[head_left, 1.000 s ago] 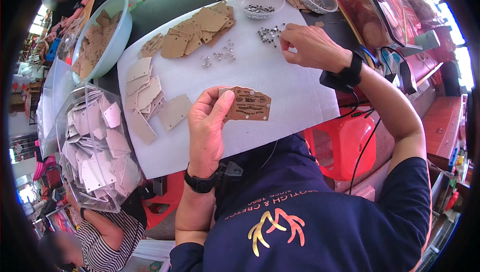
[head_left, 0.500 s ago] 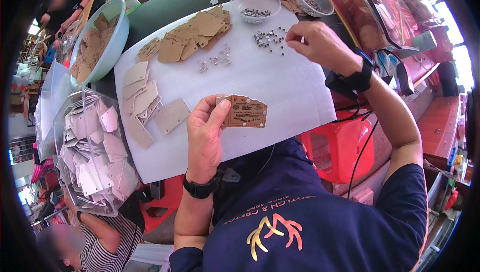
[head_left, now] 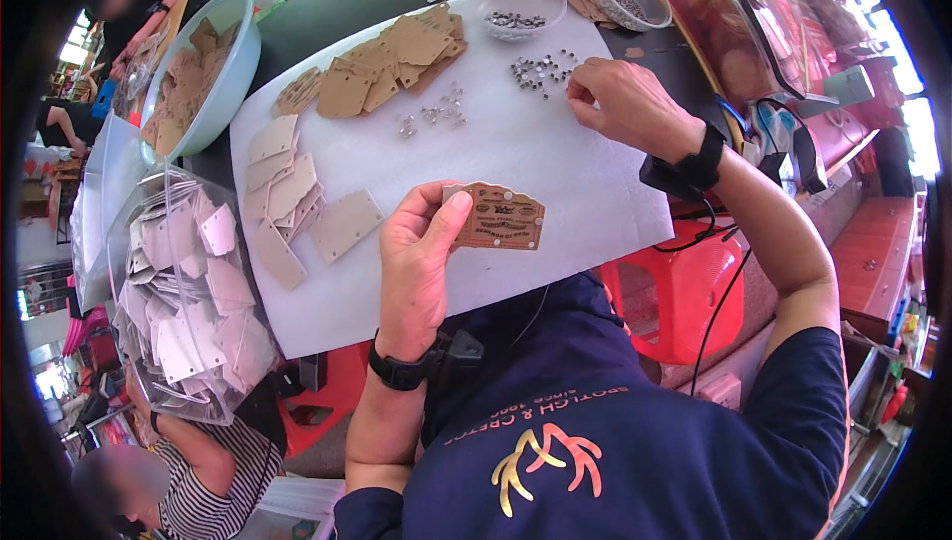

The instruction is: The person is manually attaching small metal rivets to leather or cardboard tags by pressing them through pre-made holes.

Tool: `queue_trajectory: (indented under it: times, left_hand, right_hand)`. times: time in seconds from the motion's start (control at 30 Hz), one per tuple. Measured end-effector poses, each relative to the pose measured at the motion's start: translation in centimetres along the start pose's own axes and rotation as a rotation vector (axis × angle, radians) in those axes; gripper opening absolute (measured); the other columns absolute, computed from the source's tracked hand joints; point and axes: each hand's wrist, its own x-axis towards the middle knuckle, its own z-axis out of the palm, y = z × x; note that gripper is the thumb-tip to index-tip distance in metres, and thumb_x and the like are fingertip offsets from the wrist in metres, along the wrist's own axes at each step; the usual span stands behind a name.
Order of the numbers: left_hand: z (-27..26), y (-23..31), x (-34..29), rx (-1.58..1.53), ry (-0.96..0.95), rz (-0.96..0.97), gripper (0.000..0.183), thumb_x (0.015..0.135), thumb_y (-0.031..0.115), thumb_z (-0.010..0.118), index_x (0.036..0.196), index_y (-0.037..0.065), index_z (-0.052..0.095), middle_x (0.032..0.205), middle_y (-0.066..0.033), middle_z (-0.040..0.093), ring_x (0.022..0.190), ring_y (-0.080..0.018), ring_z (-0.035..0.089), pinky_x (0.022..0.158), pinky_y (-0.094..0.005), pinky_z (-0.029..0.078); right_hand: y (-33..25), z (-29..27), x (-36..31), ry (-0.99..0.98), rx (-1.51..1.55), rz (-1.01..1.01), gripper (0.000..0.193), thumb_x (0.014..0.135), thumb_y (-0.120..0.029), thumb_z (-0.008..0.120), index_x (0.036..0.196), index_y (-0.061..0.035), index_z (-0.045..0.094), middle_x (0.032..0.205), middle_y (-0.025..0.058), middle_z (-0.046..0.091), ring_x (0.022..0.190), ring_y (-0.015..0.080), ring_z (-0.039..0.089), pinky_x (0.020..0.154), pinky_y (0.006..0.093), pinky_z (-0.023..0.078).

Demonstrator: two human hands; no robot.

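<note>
My left hand pinches a small brown printed card between thumb and fingers, above the front part of a white sheet. Small round pale studs show near the card's edges. My right hand is over the sheet's right side with fingers curled together; anything between the fingertips is hidden. Just left of it lies a scatter of small dark and silver studs. Clear, shiny little pieces lie further left. Brown cards are heaped at the back, and pale cards overlap at the left.
Two clear tubs, one and a smaller one, hold studs at the back. A pale blue basin of brown cards and a clear bin of pale cards stand left. Red stools are below; other people are at left.
My right hand has moved slightly toward me, away from the dark studs. My left hand still holds the card, shifted slightly right. The whole view has shifted a little.
</note>
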Motion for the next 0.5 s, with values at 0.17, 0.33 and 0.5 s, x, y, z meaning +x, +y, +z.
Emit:
queue_trajectory:
  times: [0.17, 0.33, 0.5]
  left_hand:
    - [-0.2, -0.3, 0.0, 0.029, -0.002, 0.032, 0.020, 0.095, 0.015, 0.063, 0.109, 0.000, 0.061, 0.100, -0.0039, 0.066, 0.089, -0.0074, 0.061, 0.085, -0.0243, 0.048]
    - [0.0, -0.3, 0.0, 0.042, -0.001, 0.037, 0.020, 0.095, 0.014, 0.063, 0.108, 0.000, 0.061, 0.100, -0.0040, 0.066, 0.089, -0.0073, 0.061, 0.085, -0.0241, 0.048]
    - [-0.2, -0.3, -0.2, 0.035, 0.000, 0.037, 0.019, 0.095, 0.014, 0.062, 0.108, 0.000, 0.061, 0.100, -0.0043, 0.066, 0.090, -0.0075, 0.061, 0.086, -0.0241, 0.048]
  right_hand:
    - [0.0, 0.7, -1.0, 0.089, 0.091, -0.133, 0.015, 0.081, -0.013, 0.054, 0.080, 0.0016, 0.058, 0.080, 0.0184, 0.063, 0.076, 0.0378, 0.061, 0.070, 0.0461, 0.048]
    - [0.5, -0.4, -0.9, -0.006, 0.278, -0.039, 0.016, 0.083, -0.012, 0.056, 0.086, 0.0026, 0.061, 0.079, 0.0183, 0.065, 0.075, 0.0346, 0.063, 0.070, 0.0410, 0.050]
    - [1.2, -1.2, -0.8, 0.025, 0.377, 0.023, 0.019, 0.088, -0.014, 0.061, 0.089, 0.0054, 0.062, 0.071, 0.0114, 0.062, 0.061, 0.0162, 0.058, 0.060, 0.0308, 0.049]
